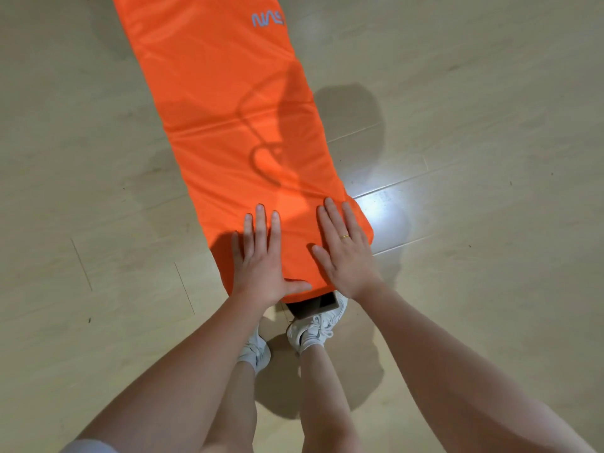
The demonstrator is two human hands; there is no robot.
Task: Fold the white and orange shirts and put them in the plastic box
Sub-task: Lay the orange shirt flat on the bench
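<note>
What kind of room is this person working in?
Probably a home room, though little shows: pale wood-plank floor, an orange shirt spread on it, and the person's white sneakers.

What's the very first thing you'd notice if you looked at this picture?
The bright orange shirt, folded into a long strip, runs up the middle of the pale wooden floor. Both hands lie flat on its near end, the left hand beside the right hand, with white shoes just below.
</note>
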